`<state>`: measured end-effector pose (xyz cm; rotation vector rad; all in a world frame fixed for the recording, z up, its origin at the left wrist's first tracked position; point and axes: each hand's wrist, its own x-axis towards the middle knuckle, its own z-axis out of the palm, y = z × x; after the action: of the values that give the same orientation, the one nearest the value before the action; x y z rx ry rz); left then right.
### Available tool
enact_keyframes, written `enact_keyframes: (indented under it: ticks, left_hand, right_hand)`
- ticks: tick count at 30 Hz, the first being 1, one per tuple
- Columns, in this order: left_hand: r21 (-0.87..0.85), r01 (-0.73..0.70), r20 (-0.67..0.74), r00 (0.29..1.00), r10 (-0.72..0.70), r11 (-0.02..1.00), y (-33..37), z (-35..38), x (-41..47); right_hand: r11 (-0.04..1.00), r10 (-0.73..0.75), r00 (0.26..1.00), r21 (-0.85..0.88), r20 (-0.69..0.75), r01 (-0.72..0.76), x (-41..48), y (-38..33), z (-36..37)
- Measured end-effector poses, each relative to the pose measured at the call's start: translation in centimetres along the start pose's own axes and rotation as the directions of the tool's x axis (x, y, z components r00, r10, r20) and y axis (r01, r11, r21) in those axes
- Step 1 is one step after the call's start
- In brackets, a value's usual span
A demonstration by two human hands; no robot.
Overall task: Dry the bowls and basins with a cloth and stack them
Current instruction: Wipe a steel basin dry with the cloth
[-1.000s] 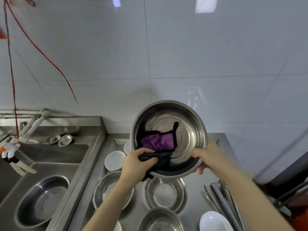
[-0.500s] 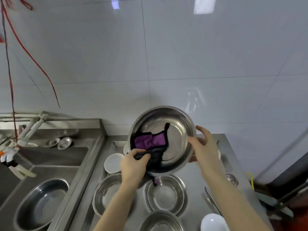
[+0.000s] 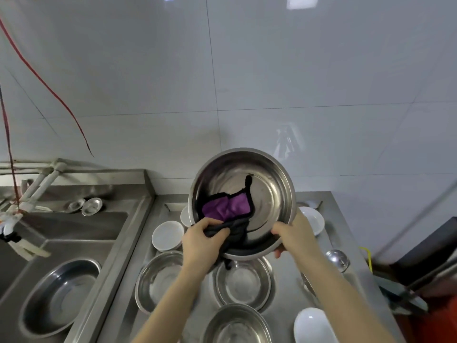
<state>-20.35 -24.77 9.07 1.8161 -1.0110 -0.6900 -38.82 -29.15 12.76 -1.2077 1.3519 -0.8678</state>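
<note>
Currently mid-wipe: basin (image 3: pixel 267 194) held tilted above desk (image 3: pixel 284 288), left hand (image 3: pixel 200 241) pinching cloth (image 3: pixel 225 209) over its 7 o'clock rim, right hand (image 3: pixel 294 238) gripping 5 o'clock; next likely calls for rotating it, then stacking.

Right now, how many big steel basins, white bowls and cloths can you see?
Big steel basins: 5
White bowls: 4, one mostly hidden behind the held basin
Cloth: 1
Total: 10
</note>
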Motion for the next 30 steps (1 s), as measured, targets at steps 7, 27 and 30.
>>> enact_keyframes:
  ticks: [7,27,30]
  left_hand:
    - [0.296,-0.284,0.239,0.946,0.218,0.912,2.2,-3.6,3.2]
    - [-0.122,0.129,0.009,0.992,-0.129,0.984,-0.1,2.7,-0.7]
    - [0.046,0.001,0.022,1.000,-0.002,0.999,0.0,1.3,1.1]
  right_hand:
    - [0.961,0.018,0.984,-0.275,0.178,0.032,1.2,-3.6,-4.4]
    - [0.999,-0.040,0.998,-0.002,-0.039,0.039,0.9,1.8,-0.7]
    - [0.986,-0.036,0.993,-0.157,0.114,0.053,1.6,0.2,-3.0]
